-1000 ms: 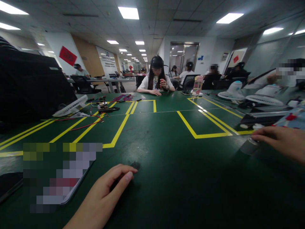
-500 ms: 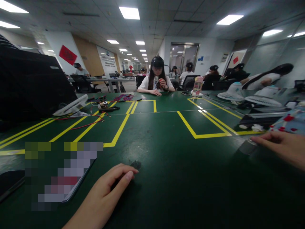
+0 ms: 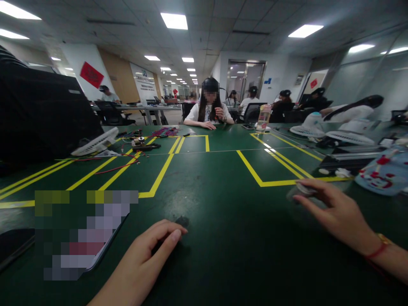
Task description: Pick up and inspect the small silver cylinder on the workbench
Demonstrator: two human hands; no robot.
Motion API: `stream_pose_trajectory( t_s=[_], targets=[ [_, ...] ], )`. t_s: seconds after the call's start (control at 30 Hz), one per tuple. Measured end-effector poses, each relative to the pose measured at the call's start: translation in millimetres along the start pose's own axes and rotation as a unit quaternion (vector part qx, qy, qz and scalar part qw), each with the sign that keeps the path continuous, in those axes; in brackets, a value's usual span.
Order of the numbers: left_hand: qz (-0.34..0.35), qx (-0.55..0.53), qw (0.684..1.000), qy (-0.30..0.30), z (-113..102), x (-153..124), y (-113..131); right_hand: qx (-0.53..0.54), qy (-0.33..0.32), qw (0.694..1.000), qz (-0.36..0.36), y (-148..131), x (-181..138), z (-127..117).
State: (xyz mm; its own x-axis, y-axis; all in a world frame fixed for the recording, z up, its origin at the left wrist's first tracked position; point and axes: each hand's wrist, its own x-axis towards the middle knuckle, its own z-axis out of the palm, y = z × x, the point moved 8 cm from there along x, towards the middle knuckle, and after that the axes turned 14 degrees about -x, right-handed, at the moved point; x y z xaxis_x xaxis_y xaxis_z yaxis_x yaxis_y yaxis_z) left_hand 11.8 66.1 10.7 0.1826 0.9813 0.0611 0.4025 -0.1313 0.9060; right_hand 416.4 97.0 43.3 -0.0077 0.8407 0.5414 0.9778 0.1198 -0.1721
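Note:
My left hand (image 3: 153, 248) rests on the green table, fingers curled and thumb close to the index finger. At its fingertips sits a small dark lump (image 3: 182, 220); its kind is unclear, and the fingers hide part of it. On the right, my right hand (image 3: 338, 208) has thumb and fingers closed around a small greyish, round object (image 3: 299, 193). Motion blurs that object, and it looks partly see-through. A red cord and a gold-coloured band circle the right wrist.
A phone (image 3: 108, 242), partly pixelated, lies left of my left hand. A light-blue patterned bag-like item (image 3: 382, 174) stands at the right. Wires and small parts (image 3: 140, 144) lie far left, near a white fan (image 3: 95, 142). A person (image 3: 208, 106) sits opposite, beyond a bottle (image 3: 263, 119).
My right hand has moved left, carrying the greyish object away from the right side, and its wrist has come into view. My left hand stays almost in place.

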Motion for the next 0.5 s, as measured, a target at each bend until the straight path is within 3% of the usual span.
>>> stream_pose_trajectory(
  t_s=[0.13, 0.23, 0.33, 0.5],
  targets=[
    [-0.006, 0.002, 1.000, -0.007, -2, -1, -5, 0.160, -0.074, 0.970, -0.164, -120, -12, 26],
    [-0.009, 0.000, 1.000, -0.008, -3, -2, -7, 0.241, -0.135, 0.934, -0.225, -182, -23, 36],
    [-0.004, 0.007, 1.000, 0.002, -2, 0, -6, 0.270, -0.185, 0.917, -0.228, -198, -29, 45],
    [0.036, 0.014, 0.999, 0.000, 24, 12, 19, 0.313, -0.226, 0.912, -0.139, -180, -29, 57]
  ],
)
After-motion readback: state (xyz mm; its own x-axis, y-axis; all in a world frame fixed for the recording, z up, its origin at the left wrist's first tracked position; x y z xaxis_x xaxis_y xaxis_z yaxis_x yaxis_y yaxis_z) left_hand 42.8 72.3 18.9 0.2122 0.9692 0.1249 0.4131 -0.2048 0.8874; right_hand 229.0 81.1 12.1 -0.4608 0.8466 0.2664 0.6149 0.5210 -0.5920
